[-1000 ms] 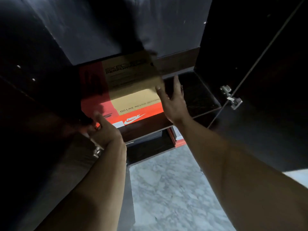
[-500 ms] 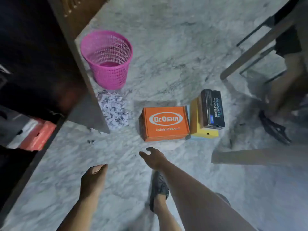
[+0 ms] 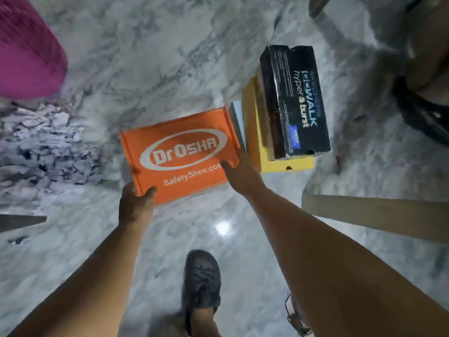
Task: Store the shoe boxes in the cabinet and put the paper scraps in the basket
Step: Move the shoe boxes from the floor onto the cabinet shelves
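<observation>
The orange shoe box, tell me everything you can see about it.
The orange shoe box looks like cardboard, closed, lid up, printed in white with a DrOSHA oval logo and SafetyShoe.com. It sits slightly skewed over the marble floor. The left hand grips its near-left corner, the right hand its right edge.

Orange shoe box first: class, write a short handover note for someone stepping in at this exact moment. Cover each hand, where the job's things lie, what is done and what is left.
Left hand: gripping the near left corner of the orange shoe box, thumb on the lid.
Right hand: on the box's right edge, fingers down its side.
The box looks just off the marble floor, or about to lift.
Black shoe box lies on the yellow shoe box, right of the orange one.
Paper scraps are piled on the floor beside the pink basket.
Done: none of these is stored.
Left: three boxes to the cabinet (out of view), scraps to the basket.
</observation>
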